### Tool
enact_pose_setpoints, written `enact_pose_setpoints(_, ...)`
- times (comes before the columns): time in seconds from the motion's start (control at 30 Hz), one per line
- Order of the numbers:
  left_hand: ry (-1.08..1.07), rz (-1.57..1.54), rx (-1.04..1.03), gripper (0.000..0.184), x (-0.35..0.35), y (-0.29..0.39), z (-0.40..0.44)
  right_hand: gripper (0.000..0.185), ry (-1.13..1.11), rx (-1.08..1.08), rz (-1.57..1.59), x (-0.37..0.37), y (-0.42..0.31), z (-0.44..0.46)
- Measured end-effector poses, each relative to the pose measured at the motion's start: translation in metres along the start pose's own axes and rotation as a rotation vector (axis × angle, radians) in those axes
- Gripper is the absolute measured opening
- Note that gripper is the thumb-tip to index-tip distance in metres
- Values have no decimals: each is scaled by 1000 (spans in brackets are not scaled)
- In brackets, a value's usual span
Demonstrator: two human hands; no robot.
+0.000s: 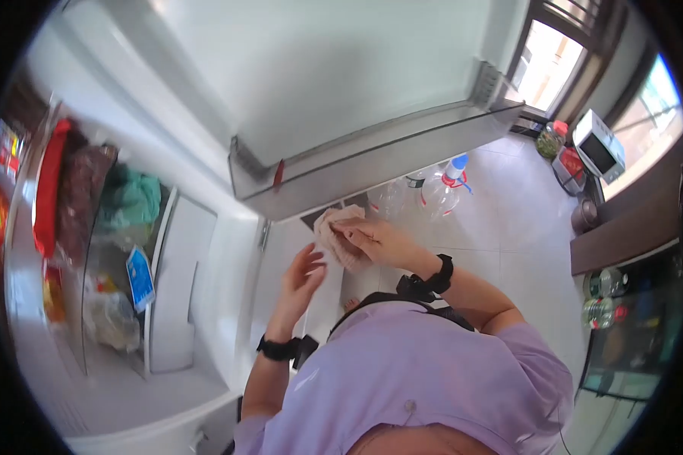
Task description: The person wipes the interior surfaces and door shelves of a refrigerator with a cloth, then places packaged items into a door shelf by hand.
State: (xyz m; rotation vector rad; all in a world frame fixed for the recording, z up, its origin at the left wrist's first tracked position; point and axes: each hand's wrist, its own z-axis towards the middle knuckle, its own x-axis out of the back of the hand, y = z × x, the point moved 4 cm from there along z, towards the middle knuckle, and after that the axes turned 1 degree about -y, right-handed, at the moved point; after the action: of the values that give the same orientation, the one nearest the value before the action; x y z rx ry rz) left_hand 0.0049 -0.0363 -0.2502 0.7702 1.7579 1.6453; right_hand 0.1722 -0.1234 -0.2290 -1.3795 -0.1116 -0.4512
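Note:
My right hand (383,241) is closed on a crumpled pinkish cloth (345,258), which hangs just below the fridge door's shelf. To its left, my left hand (303,274) is held up with its fingers apart and nothing in it, close to the cloth but not gripping it. Above both hands runs the clear door shelf (372,163) of the open fridge door (341,68). A small red piece (278,173) shows at the left part of that shelf.
On the left, the fridge compartment holds a green bag (129,199), a red package (51,189) and a blue-and-white packet (140,278). Large clear bottles (442,193) stand on the tiled floor (501,220) beyond the door. A microwave (599,152) and a dark cabinet (630,349) are to the right.

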Motion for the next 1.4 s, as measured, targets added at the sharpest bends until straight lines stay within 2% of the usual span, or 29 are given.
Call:
enact_pose_setpoints(0.03,30,-88,-5,24,-9,-8,-2,42,-56,3,25,-9,1,-2)
enact_pose_setpoints(0.1,-10,14,39,23,-5,-21,-1,49,-166,3,78,-22,5,-6)
enact_pose_setpoints(0.13,-38,62,60,22,-6,-25,0,56,-136,61,108,-21,2,-8)
enact_pose_setpoints(0.23,-7,-65,20,16,-2,-18,-2,44,19,-95,261,-7,18,-27)
enact_pose_setpoints(0.27,19,-37,86,16,-2,-10,-5,39,-66,-143,99,-1,21,-33)
enact_pose_setpoints(0.33,-286,-228,180,21,11,-13,-13,28,-229,-223,-223,12,23,-43)
enact_pose_setpoints(0.37,-439,-320,225,24,22,-14,-18,24,-202,-283,-84,18,22,-48)
enact_pose_setpoints(0.4,-770,-824,245,28,29,-40,-21,21,-176,-343,56,20,20,-57)
enact_pose_setpoints(0.43,-702,-391,21,26,29,-42,-20,18,-152,-406,198,21,21,-66)
enact_pose_setpoints(0.47,-608,47,-189,25,22,-42,-20,19,-93,-386,158,24,24,-71)
enact_pose_setpoints(0.53,-163,528,-52,16,-2,-21,-26,21,37,-343,72,36,36,-81)
enact_pose_setpoints(0.6,-69,544,3,15,16,-63,-15,21,117,-296,54,51,51,-96)
enact_pose_setpoints(0.63,-21,550,33,15,18,-62,-12,21,155,-276,46,59,55,-106)
enact_pose_setpoints(0.67,4,289,38,15,20,-57,-15,20,223,-312,43,69,56,-115)
enact_pose_setpoints(0.73,122,226,-119,14,26,-15,-18,19,352,-367,33,95,54,-126)
enact_pose_setpoints(0.77,179,196,-202,14,29,-2,-20,19,464,-307,53,108,55,-132)
enact_pose_setpoints(0.8,177,112,-133,21,40,-1,-23,18,577,-249,74,122,55,-137)
enact_pose_setpoints(0.9,377,-277,-252,30,56,32,-33,16,1043,-65,11,164,43,-155)
enact_pose_setpoints(0.97,384,-428,-442,38,66,64,-31,16,1320,4,10,206,57,-180)
enact_pose_setpoints(1.03,323,-535,-576,46,76,90,-25,20,1501,106,-11,216,25,-171)
enact_pose_setpoints(1.1,161,-665,-715,58,79,120,-9,20,1387,277,-169,243,24,-166)
enact_pose_setpoints(1.13,109,-691,-744,60,80,133,0,30,1347,266,-86,260,27,-160)
enact_pose_setpoints(1.2,-5,-737,-799,63,82,156,20,35,1221,132,71,304,54,-155)
enact_pose_setpoints(1.23,15,-630,-791,61,84,159,34,38,1157,61,147,308,51,-144)
enact_pose_setpoints(1.27,33,-523,-779,60,87,162,50,43,1081,125,331,306,49,-138)
enact_pose_setpoints(1.3,50,-415,-764,59,86,162,61,41,1118,29,316,303,49,-134)
enact_pose_setpoints(1.37,228,-9,-810,48,74,164,70,39,1123,-66,312,298,54,-137)
enact_pose_setpoints(1.4,205,4,-678,27,75,156,72,38,1130,-97,303,294,59,-140)
